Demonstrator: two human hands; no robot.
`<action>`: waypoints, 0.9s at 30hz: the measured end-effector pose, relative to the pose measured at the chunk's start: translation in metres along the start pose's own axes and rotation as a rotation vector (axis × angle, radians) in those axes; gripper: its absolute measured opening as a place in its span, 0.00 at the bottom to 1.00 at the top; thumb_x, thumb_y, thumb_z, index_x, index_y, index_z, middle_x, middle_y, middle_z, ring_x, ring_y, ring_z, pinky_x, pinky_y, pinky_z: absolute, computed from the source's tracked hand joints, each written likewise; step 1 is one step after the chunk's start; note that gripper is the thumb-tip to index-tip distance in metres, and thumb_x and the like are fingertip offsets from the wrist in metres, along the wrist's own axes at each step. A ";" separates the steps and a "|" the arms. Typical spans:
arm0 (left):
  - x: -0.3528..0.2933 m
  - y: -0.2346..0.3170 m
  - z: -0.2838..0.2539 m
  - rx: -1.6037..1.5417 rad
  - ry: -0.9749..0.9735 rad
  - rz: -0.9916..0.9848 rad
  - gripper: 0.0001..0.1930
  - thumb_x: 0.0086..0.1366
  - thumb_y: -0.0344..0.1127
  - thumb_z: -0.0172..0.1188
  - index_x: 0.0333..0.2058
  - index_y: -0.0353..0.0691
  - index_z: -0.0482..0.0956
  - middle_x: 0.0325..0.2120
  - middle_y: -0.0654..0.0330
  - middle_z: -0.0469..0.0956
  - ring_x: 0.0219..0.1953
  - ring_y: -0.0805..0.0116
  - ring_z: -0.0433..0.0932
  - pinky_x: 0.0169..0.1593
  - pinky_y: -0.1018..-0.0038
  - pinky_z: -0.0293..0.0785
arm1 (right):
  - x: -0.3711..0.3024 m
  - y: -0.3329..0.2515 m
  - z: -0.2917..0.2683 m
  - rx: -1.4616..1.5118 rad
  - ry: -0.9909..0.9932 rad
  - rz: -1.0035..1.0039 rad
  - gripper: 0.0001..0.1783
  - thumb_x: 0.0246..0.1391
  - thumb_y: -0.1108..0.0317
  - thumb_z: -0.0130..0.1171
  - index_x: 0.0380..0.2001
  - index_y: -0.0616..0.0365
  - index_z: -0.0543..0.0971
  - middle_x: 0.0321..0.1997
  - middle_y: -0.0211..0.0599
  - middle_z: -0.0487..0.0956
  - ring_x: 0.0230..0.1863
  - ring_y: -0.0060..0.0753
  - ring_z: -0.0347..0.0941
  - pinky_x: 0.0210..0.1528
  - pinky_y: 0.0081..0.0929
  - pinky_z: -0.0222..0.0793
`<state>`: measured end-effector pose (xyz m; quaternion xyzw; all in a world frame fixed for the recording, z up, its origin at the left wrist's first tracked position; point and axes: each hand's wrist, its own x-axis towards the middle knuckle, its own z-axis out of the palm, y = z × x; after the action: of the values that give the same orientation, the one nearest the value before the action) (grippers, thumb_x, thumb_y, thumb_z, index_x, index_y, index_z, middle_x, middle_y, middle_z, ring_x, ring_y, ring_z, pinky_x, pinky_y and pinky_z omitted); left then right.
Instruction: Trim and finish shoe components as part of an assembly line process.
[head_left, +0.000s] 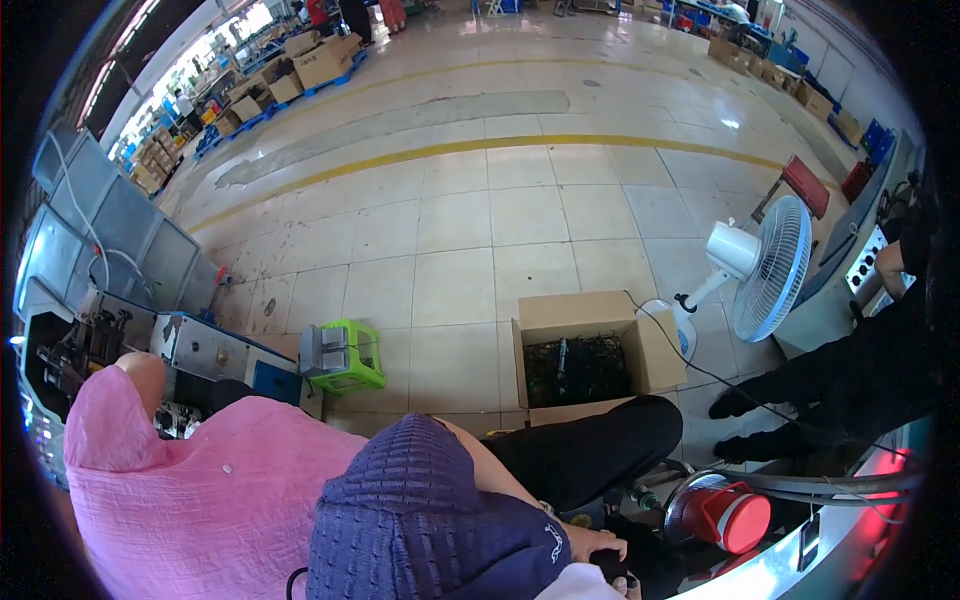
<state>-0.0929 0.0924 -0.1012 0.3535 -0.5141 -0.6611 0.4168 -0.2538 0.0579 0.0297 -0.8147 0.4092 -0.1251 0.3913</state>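
Neither my left hand nor my right hand can be made out in the head view. A person in a pink garment (pixel 240 500) fills the lower left. A navy textured cap (pixel 400 500) covers the lower middle. From behind the cap a bare forearm with a wristband reaches to another person's hand (pixel 595 543), its fingers bent over something hidden. Below that, a few fingertips show at the lower edge beside white cloth (pixel 580 583); whose they are I cannot tell. A leg in black trousers (pixel 610 440) stretches right, and a red lidded bucket (pixel 738 518) stands nearby.
An open cardboard box (pixel 530 375) holds dark tangled material. A white and blue standing fan (pixel 775 270) is on the right, with a cable across the floor. A green stool (pixel 355 350) stands left of the box. Machines (pixel 210 350) line the left; another person's dark-clad legs (pixel 830 385) are at right.
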 end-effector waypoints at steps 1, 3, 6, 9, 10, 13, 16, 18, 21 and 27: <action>0.000 -0.002 0.002 0.041 0.000 0.002 0.40 0.47 0.61 0.71 0.52 0.51 0.61 0.50 0.49 0.62 0.54 0.52 0.62 0.56 0.58 0.58 | 0.000 0.001 -0.002 0.009 -0.002 -0.008 0.17 0.58 0.66 0.57 0.51 0.55 0.74 0.30 0.55 0.76 0.30 0.53 0.73 0.30 0.37 0.68; 0.000 -0.004 0.008 0.080 0.003 -0.003 0.38 0.47 0.59 0.71 0.52 0.50 0.63 0.51 0.49 0.62 0.55 0.50 0.62 0.56 0.56 0.58 | -0.003 0.003 -0.003 0.038 -0.011 -0.035 0.18 0.58 0.67 0.58 0.52 0.54 0.74 0.31 0.56 0.77 0.31 0.56 0.74 0.31 0.38 0.69; -0.003 0.001 0.013 0.157 0.109 0.037 0.37 0.48 0.58 0.71 0.52 0.48 0.67 0.51 0.45 0.64 0.58 0.45 0.62 0.58 0.53 0.58 | -0.005 -0.001 -0.003 0.029 0.025 0.017 0.17 0.57 0.66 0.58 0.50 0.54 0.75 0.32 0.58 0.77 0.32 0.58 0.74 0.32 0.38 0.69; -0.009 0.014 0.015 0.084 0.150 -0.001 0.37 0.49 0.60 0.69 0.53 0.46 0.71 0.49 0.41 0.68 0.59 0.43 0.62 0.59 0.53 0.59 | -0.001 -0.013 -0.003 -0.042 0.087 0.187 0.12 0.58 0.63 0.59 0.41 0.57 0.78 0.34 0.57 0.77 0.32 0.56 0.73 0.32 0.37 0.68; -0.008 0.020 0.014 0.110 0.179 -0.033 0.37 0.49 0.61 0.68 0.52 0.45 0.72 0.48 0.41 0.69 0.58 0.44 0.63 0.59 0.54 0.59 | 0.002 -0.017 -0.005 -0.159 0.030 0.229 0.13 0.58 0.60 0.59 0.37 0.58 0.78 0.34 0.57 0.77 0.31 0.56 0.72 0.31 0.37 0.67; -0.005 0.038 0.009 0.128 0.187 -0.055 0.38 0.49 0.65 0.66 0.50 0.42 0.72 0.45 0.43 0.69 0.52 0.49 0.65 0.54 0.59 0.62 | 0.019 -0.028 -0.012 -0.299 -0.016 0.331 0.16 0.58 0.56 0.57 0.34 0.60 0.79 0.35 0.57 0.76 0.30 0.56 0.71 0.31 0.40 0.66; 0.006 0.052 -0.003 0.036 0.126 0.012 0.35 0.52 0.64 0.64 0.47 0.39 0.73 0.44 0.48 0.70 0.46 0.56 0.68 0.47 0.64 0.65 | 0.047 -0.026 -0.017 -0.276 0.002 0.141 0.14 0.62 0.64 0.52 0.33 0.66 0.79 0.20 0.40 0.73 0.22 0.26 0.65 0.26 0.29 0.64; 0.011 0.056 -0.015 -0.081 0.115 -0.032 0.33 0.55 0.60 0.64 0.50 0.40 0.73 0.47 0.53 0.71 0.53 0.58 0.67 0.54 0.62 0.65 | 0.057 -0.021 -0.014 0.006 0.063 0.284 0.17 0.60 0.62 0.55 0.38 0.68 0.78 0.30 0.48 0.78 0.27 0.43 0.71 0.31 0.35 0.67; 0.016 0.051 -0.032 0.119 0.209 0.039 0.23 0.60 0.51 0.63 0.49 0.43 0.75 0.45 0.58 0.72 0.51 0.64 0.70 0.56 0.64 0.66 | 0.050 -0.008 0.005 0.411 0.194 0.258 0.22 0.65 0.63 0.49 0.58 0.64 0.71 0.51 0.39 0.78 0.51 0.26 0.71 0.53 0.23 0.65; 0.011 0.044 -0.028 -0.333 0.190 -0.230 0.22 0.57 0.48 0.68 0.43 0.43 0.73 0.34 0.68 0.71 0.39 0.78 0.69 0.45 0.79 0.68 | -0.008 0.011 0.031 0.689 0.313 0.467 0.25 0.67 0.59 0.46 0.60 0.65 0.68 0.53 0.42 0.77 0.52 0.29 0.72 0.54 0.25 0.67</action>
<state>-0.0644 0.0662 -0.0649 0.3968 -0.3123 -0.7439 0.4378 -0.2488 0.0768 0.0020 -0.4937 0.5712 -0.2843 0.5909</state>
